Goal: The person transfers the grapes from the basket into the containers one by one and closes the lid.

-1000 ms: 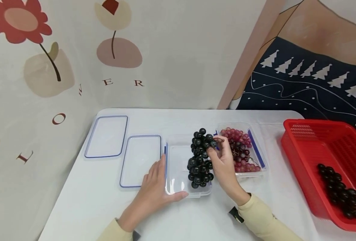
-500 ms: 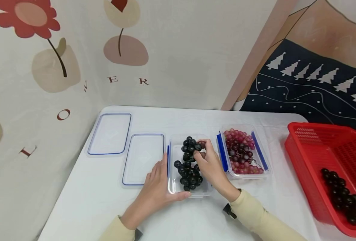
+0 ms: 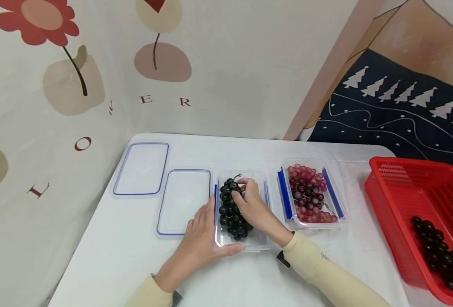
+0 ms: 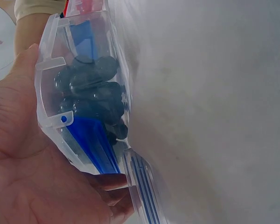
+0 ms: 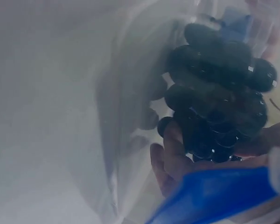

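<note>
In the head view, a bunch of black grapes (image 3: 231, 213) lies lengthwise in a clear lidless container (image 3: 264, 244), toward its left side. My right hand (image 3: 254, 207) reaches in from the right and holds the bunch near its upper end, where a short stem sticks up. Through the clear wall, the right wrist view shows its fingers (image 5: 172, 154) curled under the dark grapes. My left hand (image 3: 199, 234) rests against the container's near left corner, fingers straight along the left side and thumb along the front. In the left wrist view, a blue side clip (image 4: 95, 144) hangs beside that palm.
Right of it stands a second clear container (image 3: 339, 224) of red and dark grapes, blue clips folded out. A red basket (image 3: 387, 238) at the right edge holds another black bunch (image 3: 441, 256). Two blue-edged clear lids, one nearer (image 3: 184, 202) and one farther (image 3: 142, 168), lie at left.
My right hand has brought the black grapes leftward from the gap between the containers and lowered them into the nearer one. My left hand has kept its place at the corner.
</note>
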The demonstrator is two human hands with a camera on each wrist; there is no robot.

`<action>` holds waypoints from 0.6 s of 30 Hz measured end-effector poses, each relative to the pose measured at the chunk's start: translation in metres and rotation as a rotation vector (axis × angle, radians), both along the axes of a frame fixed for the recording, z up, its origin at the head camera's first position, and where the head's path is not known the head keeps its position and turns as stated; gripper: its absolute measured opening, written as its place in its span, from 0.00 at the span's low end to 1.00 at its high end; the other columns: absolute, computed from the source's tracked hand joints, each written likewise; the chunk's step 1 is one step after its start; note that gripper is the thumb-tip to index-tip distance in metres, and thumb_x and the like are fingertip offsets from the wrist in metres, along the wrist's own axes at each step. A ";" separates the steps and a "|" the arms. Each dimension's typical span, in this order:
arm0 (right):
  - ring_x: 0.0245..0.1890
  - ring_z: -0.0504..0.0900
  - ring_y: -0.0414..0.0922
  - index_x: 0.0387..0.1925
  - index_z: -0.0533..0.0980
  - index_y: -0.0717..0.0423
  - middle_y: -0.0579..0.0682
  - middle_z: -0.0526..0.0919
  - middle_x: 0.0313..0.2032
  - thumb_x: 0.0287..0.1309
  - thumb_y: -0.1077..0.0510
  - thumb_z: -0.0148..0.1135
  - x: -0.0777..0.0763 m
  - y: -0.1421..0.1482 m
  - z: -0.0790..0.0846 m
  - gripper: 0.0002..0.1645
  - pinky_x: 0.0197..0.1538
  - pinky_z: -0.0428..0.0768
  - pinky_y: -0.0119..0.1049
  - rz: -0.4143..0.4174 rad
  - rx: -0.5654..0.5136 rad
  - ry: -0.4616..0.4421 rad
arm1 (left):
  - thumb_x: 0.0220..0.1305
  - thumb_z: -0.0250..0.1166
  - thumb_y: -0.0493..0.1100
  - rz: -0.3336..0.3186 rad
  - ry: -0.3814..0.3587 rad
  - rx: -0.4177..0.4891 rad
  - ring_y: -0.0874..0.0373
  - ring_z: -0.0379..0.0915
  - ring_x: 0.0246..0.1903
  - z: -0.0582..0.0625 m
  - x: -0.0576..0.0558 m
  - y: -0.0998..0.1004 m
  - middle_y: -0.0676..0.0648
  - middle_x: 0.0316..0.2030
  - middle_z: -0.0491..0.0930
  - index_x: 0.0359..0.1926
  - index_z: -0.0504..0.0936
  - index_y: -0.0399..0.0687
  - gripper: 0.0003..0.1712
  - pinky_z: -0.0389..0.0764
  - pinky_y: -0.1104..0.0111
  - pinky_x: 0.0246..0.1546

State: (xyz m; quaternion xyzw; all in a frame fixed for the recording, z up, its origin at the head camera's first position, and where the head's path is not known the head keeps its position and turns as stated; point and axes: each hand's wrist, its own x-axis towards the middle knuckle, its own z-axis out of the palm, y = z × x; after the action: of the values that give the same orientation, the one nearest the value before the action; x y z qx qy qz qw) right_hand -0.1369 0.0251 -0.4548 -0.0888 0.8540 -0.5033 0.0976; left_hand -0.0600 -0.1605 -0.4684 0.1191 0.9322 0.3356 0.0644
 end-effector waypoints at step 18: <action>0.82 0.51 0.66 0.88 0.37 0.59 0.67 0.42 0.86 0.79 0.42 0.62 0.056 0.022 0.029 0.59 0.76 0.57 0.71 0.143 0.096 -0.133 | 0.52 0.79 0.77 -0.010 -0.001 0.003 0.29 0.54 0.79 0.003 0.002 -0.001 0.26 0.82 0.54 0.87 0.38 0.34 0.86 0.65 0.33 0.70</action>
State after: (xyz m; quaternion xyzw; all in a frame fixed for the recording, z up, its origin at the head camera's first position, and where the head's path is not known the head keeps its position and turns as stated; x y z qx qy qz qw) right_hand -0.0808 0.0472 -0.4260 -0.1112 0.8603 -0.4582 0.1937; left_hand -0.0577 -0.1612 -0.4659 0.1235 0.9311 0.3368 0.0663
